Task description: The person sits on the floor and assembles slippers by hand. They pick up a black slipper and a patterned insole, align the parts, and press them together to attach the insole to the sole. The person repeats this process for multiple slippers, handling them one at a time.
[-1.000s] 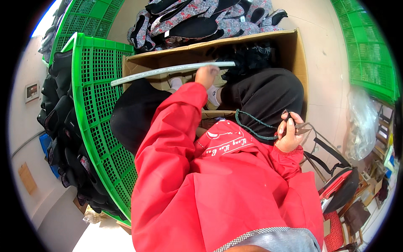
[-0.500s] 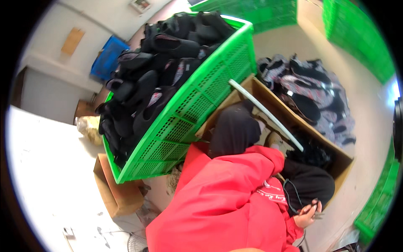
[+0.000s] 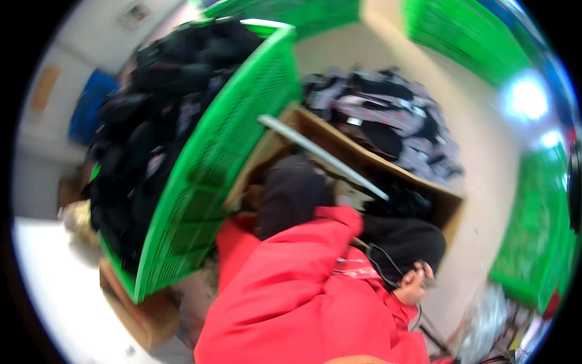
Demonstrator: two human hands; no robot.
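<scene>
My right hand (image 3: 413, 285) is at the lower right, beside my black-trousered knee. Its fingers are curled closed around a small dark item, blurred now; half a second ago metal points like those of small snips showed there. My left hand is out of sight, and the red sleeve (image 3: 333, 227) lies across my lap. A dark cord (image 3: 388, 267) loops near the right wrist. Past my knees stands an open cardboard box (image 3: 445, 203) with black pieces (image 3: 400, 200) inside. A pale strip (image 3: 324, 158) rests across it.
A tall green crate (image 3: 200, 188) heaped with black shoe uppers (image 3: 157, 109) stands at left. Grey-patterned shoe uppers (image 3: 388, 115) are piled on the floor beyond the box. More green crates (image 3: 467, 36) stand further off. A clear plastic bag (image 3: 485, 321) lies lower right.
The whole view has shifted, so the crate, box and lap appear further left, and the picture is blurrier. My right hand stays closed beside the knee.
</scene>
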